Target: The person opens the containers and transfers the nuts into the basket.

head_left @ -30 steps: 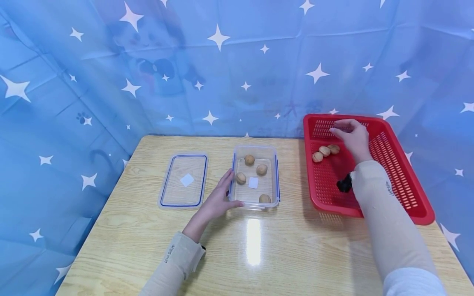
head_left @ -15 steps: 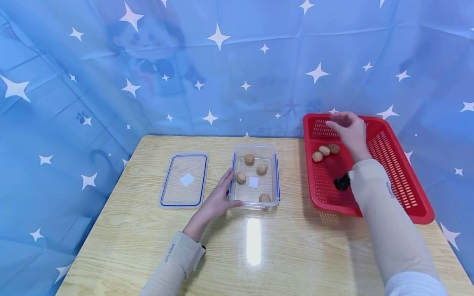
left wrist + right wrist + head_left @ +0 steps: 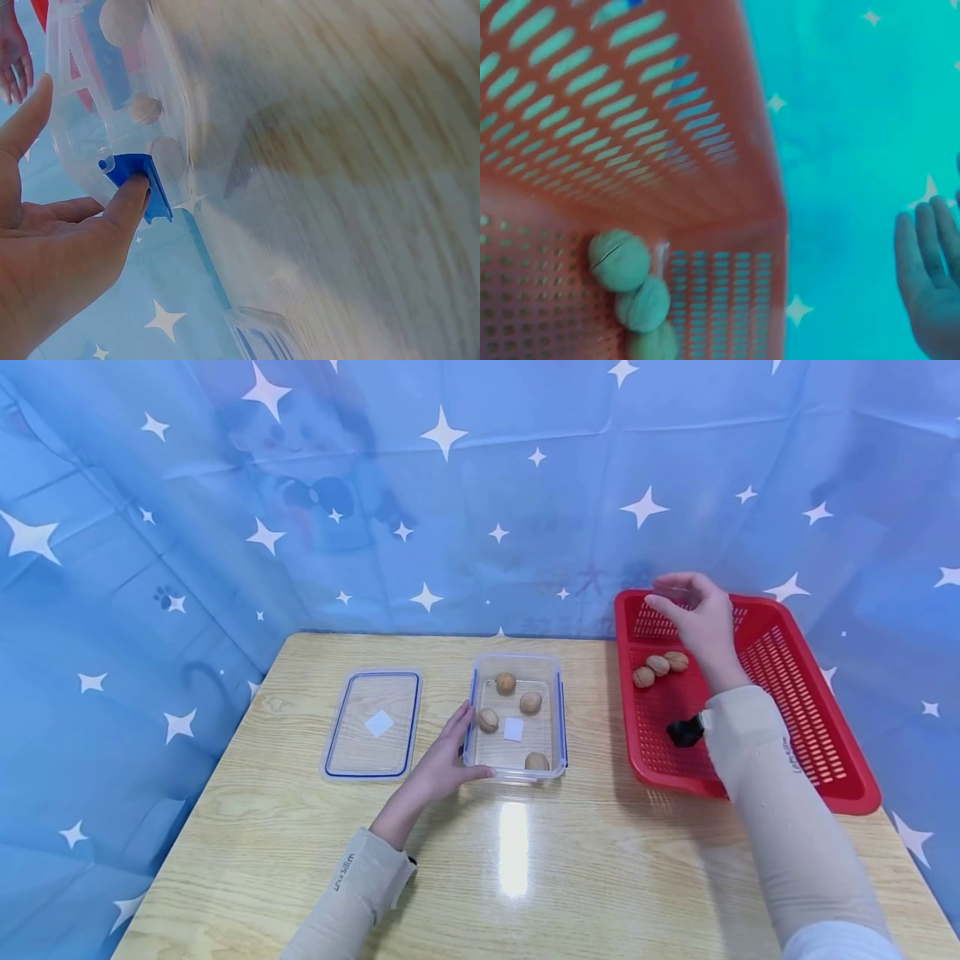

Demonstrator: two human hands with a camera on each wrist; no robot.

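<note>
My left hand (image 3: 438, 766) rests against the left side of a clear plastic food container (image 3: 551, 735), thumb over its near rim. In the left wrist view, one fingertip presses its blue latch (image 3: 142, 176). Several walnuts (image 3: 530, 702) and a small white square (image 3: 513, 729) lie inside the container. My right hand (image 3: 697, 618) is raised over the far part of a red plastic basket (image 3: 636, 739), fingers loosely bent, nothing seen between thumb and fingers. Three walnuts (image 3: 657, 666) sit in a row against the basket's left wall, also seen in the right wrist view (image 3: 620, 260).
The container's clear lid (image 3: 375, 747), with a blue seal and a white square, lies flat on the wooden table (image 3: 600, 868) to the left. A blue star-patterned curtain (image 3: 487, 485) hangs along the back and left. The basket's right end reaches the table's right edge.
My right hand has risen and shifted a little left and away, toward the basket's far rim. My left hand, the container and the walnuts have stayed where they were.
</note>
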